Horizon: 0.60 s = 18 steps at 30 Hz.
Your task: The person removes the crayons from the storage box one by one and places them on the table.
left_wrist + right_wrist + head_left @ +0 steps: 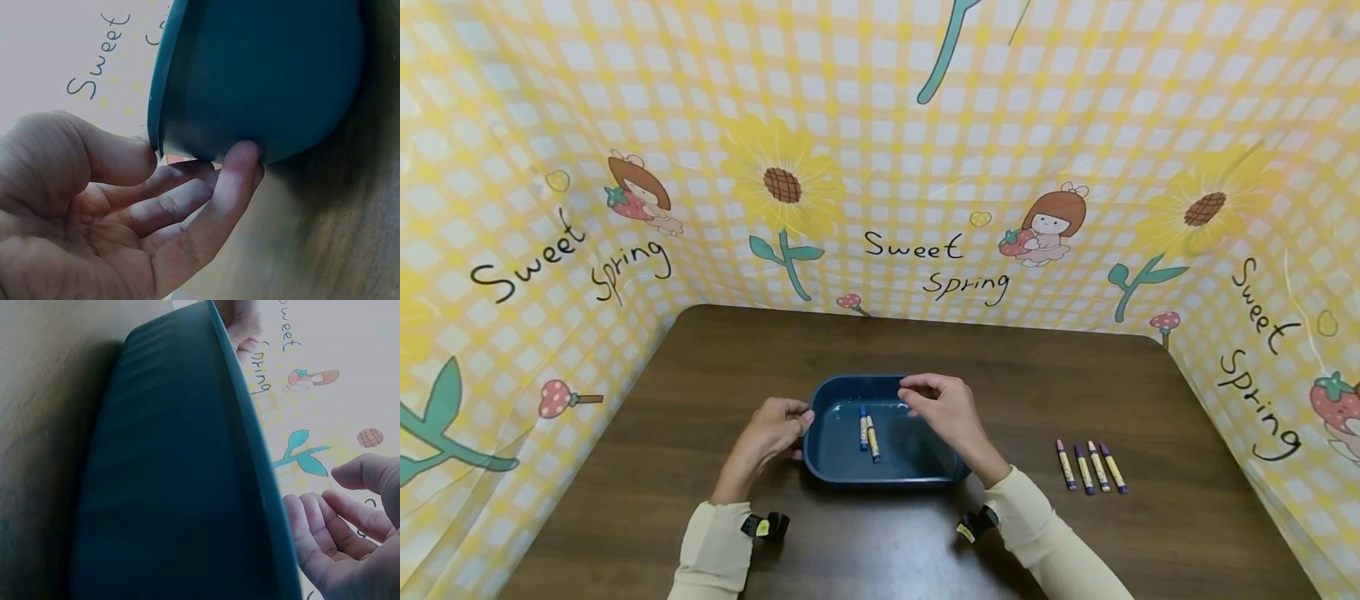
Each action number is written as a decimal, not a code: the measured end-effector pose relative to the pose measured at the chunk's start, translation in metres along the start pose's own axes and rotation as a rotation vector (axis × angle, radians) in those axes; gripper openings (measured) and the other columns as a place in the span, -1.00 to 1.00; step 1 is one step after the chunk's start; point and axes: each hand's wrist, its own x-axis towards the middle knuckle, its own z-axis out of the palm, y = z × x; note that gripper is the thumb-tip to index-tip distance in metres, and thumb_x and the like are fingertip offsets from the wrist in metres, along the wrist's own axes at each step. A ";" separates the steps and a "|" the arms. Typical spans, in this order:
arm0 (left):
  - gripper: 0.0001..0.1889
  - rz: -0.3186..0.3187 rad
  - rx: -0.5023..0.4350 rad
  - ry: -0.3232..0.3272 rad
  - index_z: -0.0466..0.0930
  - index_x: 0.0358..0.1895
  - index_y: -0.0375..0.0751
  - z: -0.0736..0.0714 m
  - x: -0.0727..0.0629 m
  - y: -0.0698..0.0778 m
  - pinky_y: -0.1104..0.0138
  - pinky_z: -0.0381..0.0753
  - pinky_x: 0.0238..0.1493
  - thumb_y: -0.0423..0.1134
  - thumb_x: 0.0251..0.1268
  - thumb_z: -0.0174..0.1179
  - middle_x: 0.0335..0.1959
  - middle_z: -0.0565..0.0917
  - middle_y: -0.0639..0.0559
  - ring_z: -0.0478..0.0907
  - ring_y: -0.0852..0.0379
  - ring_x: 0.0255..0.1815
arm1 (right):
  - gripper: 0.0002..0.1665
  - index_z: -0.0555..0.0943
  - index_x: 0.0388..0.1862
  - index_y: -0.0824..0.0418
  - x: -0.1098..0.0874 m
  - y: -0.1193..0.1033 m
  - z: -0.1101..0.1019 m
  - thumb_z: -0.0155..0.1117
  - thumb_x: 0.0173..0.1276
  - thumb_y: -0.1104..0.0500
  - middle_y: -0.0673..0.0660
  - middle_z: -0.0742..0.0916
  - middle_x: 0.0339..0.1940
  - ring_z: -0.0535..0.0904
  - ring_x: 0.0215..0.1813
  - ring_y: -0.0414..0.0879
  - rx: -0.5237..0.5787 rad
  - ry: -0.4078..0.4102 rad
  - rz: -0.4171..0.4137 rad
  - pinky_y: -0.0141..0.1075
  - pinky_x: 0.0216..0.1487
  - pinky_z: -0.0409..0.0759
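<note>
A dark blue tray stands on the table with two crayons lying side by side in it. One crayon is blue-tipped; the other crayon has a yellowish wrapper. At the tray's left end, my left hand holds the rim, thumb by the lip and fingers against the outer wall. My right hand hovers over the tray's right part, fingers loosely bent. Between its thumb and fingertips nothing shows in the right wrist view, where the hand appears beyond the rim.
To the right of the tray, several crayons with pink, purple and pale tips lie in a row, among them a pink crayon. The brown wooden table is enclosed by a yellow checked cloth at the back and sides.
</note>
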 end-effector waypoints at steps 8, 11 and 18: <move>-0.61 0.008 0.007 -0.004 0.48 0.30 -0.48 -0.003 0.002 0.002 0.23 0.81 -0.35 -0.30 0.58 0.06 0.15 0.62 -0.38 0.66 0.02 -0.16 | -0.75 0.74 -0.05 0.32 0.005 -0.002 0.015 0.41 0.38 0.19 0.20 0.82 -0.17 0.77 -0.28 0.10 0.030 -0.111 0.018 0.06 -0.14 0.78; -0.61 0.007 0.004 -0.003 0.48 0.31 -0.48 -0.002 0.002 0.002 0.23 0.81 -0.36 -0.30 0.58 0.06 0.15 0.62 -0.39 0.66 0.02 -0.15 | -0.73 0.73 -0.03 0.34 0.006 -0.001 0.021 0.40 0.40 0.18 0.20 0.81 -0.14 0.77 -0.22 0.17 0.031 -0.153 0.038 -0.02 -0.14 0.80; -0.60 -0.017 -0.008 -0.009 0.48 0.31 -0.47 -0.001 0.002 0.000 0.21 0.82 -0.33 -0.30 0.58 0.06 0.16 0.62 -0.38 0.65 0.04 -0.18 | -0.69 0.71 0.00 0.37 0.009 0.003 0.031 0.37 0.42 0.16 0.21 0.80 -0.13 0.78 -0.23 0.09 0.047 -0.221 0.158 -0.21 -0.15 0.80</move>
